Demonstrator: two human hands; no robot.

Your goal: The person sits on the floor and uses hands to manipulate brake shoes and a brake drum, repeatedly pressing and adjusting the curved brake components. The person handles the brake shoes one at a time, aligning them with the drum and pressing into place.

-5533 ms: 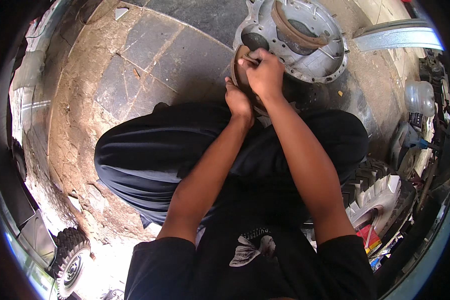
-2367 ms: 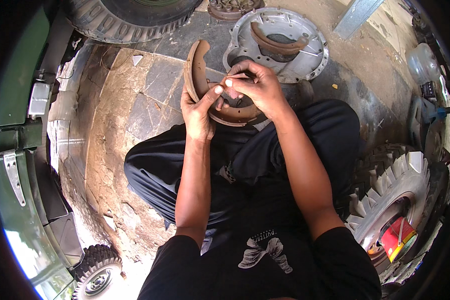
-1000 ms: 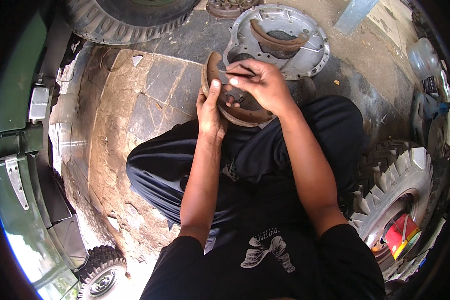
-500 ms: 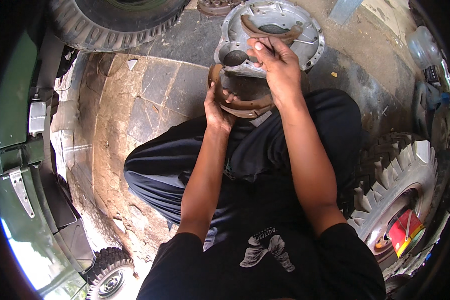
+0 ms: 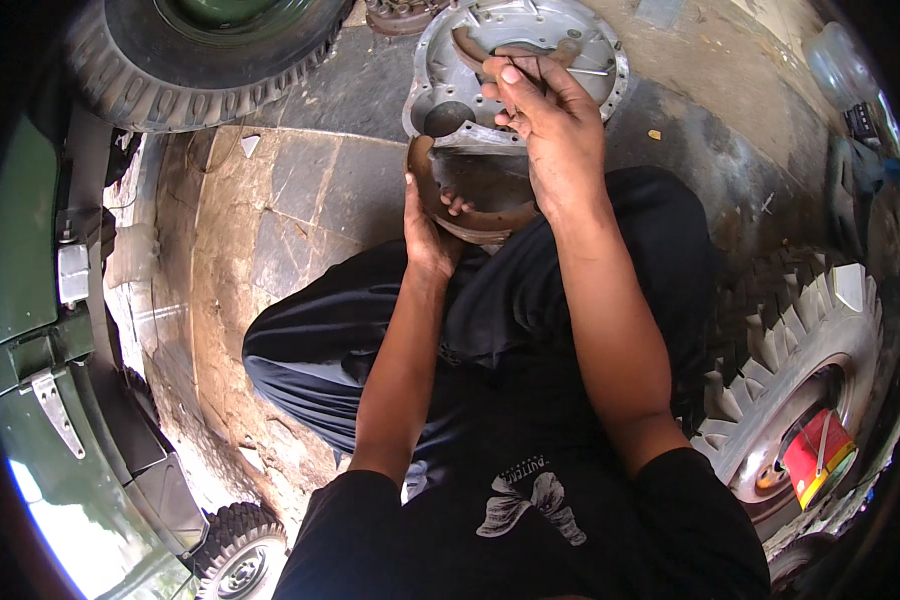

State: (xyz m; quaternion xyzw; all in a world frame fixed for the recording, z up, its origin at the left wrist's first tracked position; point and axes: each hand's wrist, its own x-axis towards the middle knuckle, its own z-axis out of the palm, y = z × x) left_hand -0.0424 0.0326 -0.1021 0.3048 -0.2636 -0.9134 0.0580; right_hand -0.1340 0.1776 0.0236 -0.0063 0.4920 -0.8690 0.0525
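A person sat cross-legged in dark trousers (image 5: 530, 330) on a stone-paved floor (image 5: 270, 230), seen from above through a fisheye lens. A large knobbly tyre (image 5: 210, 60) filled the upper left of the frame, a second treaded tyre (image 5: 800, 350) on a pale rim sat at the lower right, and green vehicle bodywork (image 5: 30, 300) curved down the left edge.

At the top centre lay a round grey metal backing plate (image 5: 450, 90), flat on the floor just beyond the knees, with one rusty brake shoe (image 5: 470, 45) resting inside its upper rim. A second curved brake shoe (image 5: 440, 195) stood below the plate, between it and the lap.

The left hand (image 5: 425, 235) was clamped on that second shoe, thumb along its outer curve and fingertips showing inside the arc. The right hand (image 5: 545, 115) was stretched out over the backing plate, fingers curled and pinched together near the shoe lying in it; whether it gripped something small could not be told.

Compared with a second earlier, the right hand had let go of the held shoe and reached forward onto the plate, leaving the left hand to carry the shoe alone, lower and nearer the lap. Work seemed to have shifted from the loose shoe to the plate.
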